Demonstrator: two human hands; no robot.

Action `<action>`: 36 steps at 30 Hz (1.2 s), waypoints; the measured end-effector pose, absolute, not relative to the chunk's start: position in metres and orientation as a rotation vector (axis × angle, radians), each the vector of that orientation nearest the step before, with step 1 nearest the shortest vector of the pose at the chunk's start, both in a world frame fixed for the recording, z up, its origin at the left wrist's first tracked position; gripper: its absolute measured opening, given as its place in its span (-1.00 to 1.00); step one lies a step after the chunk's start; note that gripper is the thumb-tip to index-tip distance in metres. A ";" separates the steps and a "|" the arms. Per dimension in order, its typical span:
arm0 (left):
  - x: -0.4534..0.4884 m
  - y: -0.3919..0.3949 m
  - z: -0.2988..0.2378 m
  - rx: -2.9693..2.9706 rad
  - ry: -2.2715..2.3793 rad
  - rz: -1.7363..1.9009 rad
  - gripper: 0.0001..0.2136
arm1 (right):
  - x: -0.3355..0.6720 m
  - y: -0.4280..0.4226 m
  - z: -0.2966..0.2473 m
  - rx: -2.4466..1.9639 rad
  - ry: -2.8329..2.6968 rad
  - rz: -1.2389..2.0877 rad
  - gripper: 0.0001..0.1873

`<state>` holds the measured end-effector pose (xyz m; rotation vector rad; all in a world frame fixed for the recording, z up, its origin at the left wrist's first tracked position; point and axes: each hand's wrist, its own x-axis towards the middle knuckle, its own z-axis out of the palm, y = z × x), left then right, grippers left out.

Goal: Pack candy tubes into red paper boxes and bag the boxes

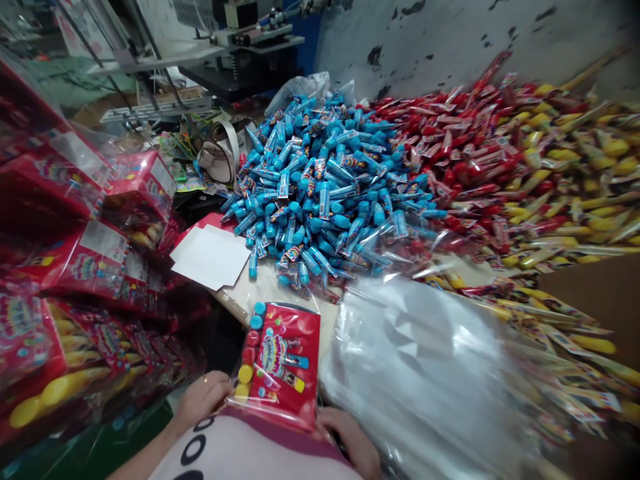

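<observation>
A grey wall with dark, flaking patches backs your pale worktable, where heaped tubes spread wide: blue tubes in the middle, red tubes beside them, yellow tubes farthest right. Red cartons stand stacked at your left. Clear plastic bags lie nearer you, right of centre, and white cards rest left of the blue tubes. The film-wrapped red box is directly before your shirt (coloured caps line its left side). Your left hand pinches its lower left edge; your right hand grips the lower right corner, its thumb unclear.
</observation>
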<state>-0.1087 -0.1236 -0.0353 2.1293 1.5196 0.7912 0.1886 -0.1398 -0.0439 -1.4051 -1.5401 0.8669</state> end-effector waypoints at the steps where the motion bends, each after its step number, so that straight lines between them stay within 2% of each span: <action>1: -0.107 -0.119 -0.037 2.084 1.526 0.811 -0.73 | 0.189 -0.139 -0.049 -1.431 -1.525 0.850 -0.72; 4: -0.101 -0.099 -0.042 1.851 1.618 0.873 -0.81 | 0.188 -0.132 -0.071 -1.487 -1.493 0.809 -0.66; 9: -0.078 -0.060 -0.045 1.369 1.631 0.872 -0.60 | 0.183 -0.113 -0.105 -1.501 -1.541 0.801 -0.58; 12: -0.066 -0.047 -0.044 1.226 1.670 0.840 -0.67 | 0.183 -0.098 -0.109 -1.572 -1.615 0.673 -0.61; 15: -0.060 -0.043 -0.044 1.219 1.782 0.806 -0.73 | 0.185 -0.084 -0.101 -1.570 -1.717 0.616 -0.63; 25: -0.065 -0.051 -0.051 1.287 1.751 0.767 -0.70 | 0.187 -0.102 -0.103 -1.505 -1.716 0.579 -0.60; 36: -0.075 -0.049 -0.047 1.469 1.678 0.715 -0.73 | 0.179 -0.067 -0.094 -1.595 -1.514 0.618 -0.76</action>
